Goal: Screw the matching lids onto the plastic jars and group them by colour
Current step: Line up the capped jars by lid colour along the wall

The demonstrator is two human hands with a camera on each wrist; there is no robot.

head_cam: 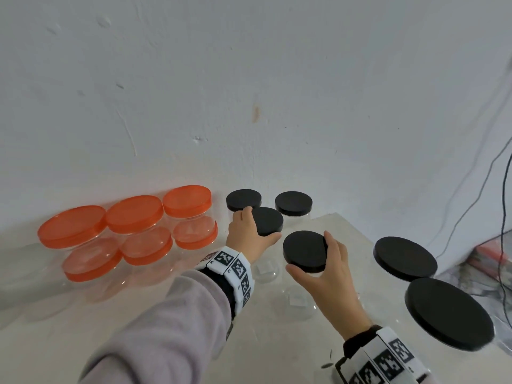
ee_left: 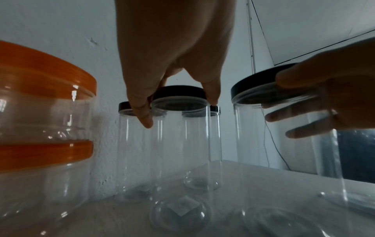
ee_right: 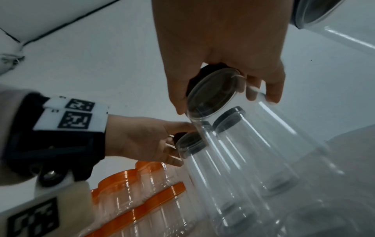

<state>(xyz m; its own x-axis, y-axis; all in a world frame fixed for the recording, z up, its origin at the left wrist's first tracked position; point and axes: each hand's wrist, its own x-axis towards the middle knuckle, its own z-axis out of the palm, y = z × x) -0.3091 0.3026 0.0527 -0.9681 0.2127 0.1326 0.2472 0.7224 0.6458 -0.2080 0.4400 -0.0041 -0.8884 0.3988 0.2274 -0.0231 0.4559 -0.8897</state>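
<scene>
From the head view, our left hand (head_cam: 246, 234) grips a black lid (head_cam: 267, 220) on a clear jar beside the orange-lidded jars (head_cam: 133, 231); our right hand (head_cam: 329, 275) grips another black lid (head_cam: 304, 250) on the table (head_cam: 277, 356).

Left wrist view: fingers (ee_left: 142, 109) pinch the lid's (ee_left: 178, 92) rim.

Right wrist view: fingers (ee_right: 274, 89) curl round the lid (ee_right: 213, 91).

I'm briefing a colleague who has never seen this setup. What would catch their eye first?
The block of orange-lidded jars, stacked two high against the wall on the left. Then the two hands mid-table: the left hand and the right hand each grip the black lid of a clear jar, with more black-lidded jars to the right.
</scene>
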